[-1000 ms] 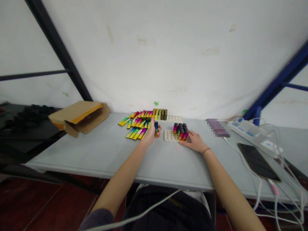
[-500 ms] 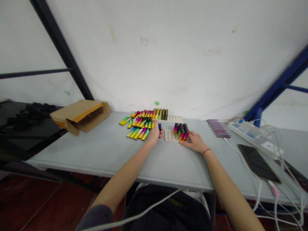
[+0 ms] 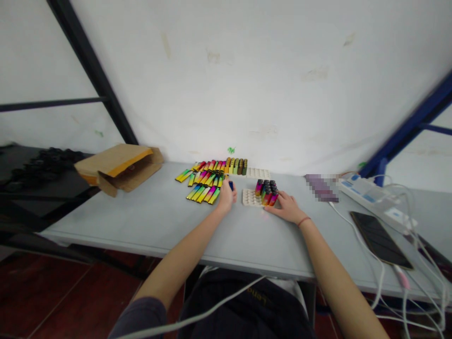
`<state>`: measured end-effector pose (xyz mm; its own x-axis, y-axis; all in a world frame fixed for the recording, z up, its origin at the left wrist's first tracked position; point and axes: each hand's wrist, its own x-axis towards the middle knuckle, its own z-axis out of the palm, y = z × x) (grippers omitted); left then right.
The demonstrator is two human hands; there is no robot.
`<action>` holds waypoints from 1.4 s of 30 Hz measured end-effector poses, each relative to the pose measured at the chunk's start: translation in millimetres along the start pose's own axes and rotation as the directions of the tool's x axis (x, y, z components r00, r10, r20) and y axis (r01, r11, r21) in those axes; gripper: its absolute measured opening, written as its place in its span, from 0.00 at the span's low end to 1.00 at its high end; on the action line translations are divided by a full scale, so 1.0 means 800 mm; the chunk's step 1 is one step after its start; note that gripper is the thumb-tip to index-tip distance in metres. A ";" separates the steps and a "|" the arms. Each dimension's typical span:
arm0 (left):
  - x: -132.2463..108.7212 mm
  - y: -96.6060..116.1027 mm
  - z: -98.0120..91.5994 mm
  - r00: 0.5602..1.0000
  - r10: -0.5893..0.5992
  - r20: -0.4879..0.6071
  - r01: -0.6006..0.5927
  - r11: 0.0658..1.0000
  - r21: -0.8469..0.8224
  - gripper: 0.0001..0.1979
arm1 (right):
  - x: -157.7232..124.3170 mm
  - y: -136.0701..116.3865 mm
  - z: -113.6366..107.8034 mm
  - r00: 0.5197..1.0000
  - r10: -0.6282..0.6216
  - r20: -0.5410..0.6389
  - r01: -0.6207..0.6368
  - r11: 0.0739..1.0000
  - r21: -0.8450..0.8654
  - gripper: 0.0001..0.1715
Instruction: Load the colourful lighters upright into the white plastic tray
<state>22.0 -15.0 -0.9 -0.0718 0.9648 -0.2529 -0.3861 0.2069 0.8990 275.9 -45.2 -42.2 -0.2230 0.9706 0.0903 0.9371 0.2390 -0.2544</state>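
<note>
My left hand (image 3: 226, 197) is closed around a dark blue tube (image 3: 231, 185), most of it hidden by the fingers. Right of it lies a cream tray (image 3: 249, 198) with rows of round holes. Shiny tubes (image 3: 268, 192) with dark tops and pink, red and green sides stand upright in the tray's right part. My right hand (image 3: 288, 208) rests beside them with thumb and fingers apart, touching the tray's right front corner. Left of my left hand, several rainbow-coloured tubes (image 3: 203, 194) lie flat in rough rows.
Behind, yellow-green tubes (image 3: 236, 166) stand upright next to a second cream tray (image 3: 258, 173). An open brown paper bag (image 3: 118, 165) lies on the left of the grey table (image 3: 141, 230). A dark phone (image 3: 381, 239), a white power strip (image 3: 376, 200) and loose cables occupy the right.
My left hand has moved slightly left, away from the front tray, with the blue tube still in it. My right hand stays at the tray.
</note>
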 end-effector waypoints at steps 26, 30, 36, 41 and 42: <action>-0.013 0.020 -0.001 0.989 -0.070 0.129 0.106 0.948 -0.299 0.20 | 0.000 -0.003 -0.001 1.000 0.003 -0.004 -0.003 1.000 0.019 0.39; -0.010 0.020 -0.004 0.972 -0.114 0.207 0.171 0.944 -0.284 0.22 | 0.001 0.001 0.003 1.000 -0.004 -0.018 0.005 1.000 0.012 0.39; -0.010 0.023 -0.004 0.958 -0.150 0.245 0.212 0.944 -0.252 0.20 | 0.002 0.002 0.004 1.000 -0.002 -0.015 0.002 1.000 0.006 0.39; -0.015 0.023 0.002 0.973 -0.112 0.200 0.163 0.951 -0.263 0.15 | 0.001 0.001 0.004 1.000 -0.006 -0.018 0.006 1.000 0.003 0.38; -0.016 0.023 0.003 0.976 -0.113 0.184 0.161 0.950 -0.269 0.14 | 0.001 0.001 0.003 1.000 -0.005 -0.019 0.005 1.000 0.003 0.38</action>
<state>18.3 -23.3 19.7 0.1428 0.9484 -0.2832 -0.6252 0.3083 0.7170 275.4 -44.1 -44.8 -0.2229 0.9686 0.1100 0.9351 0.2443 -0.2566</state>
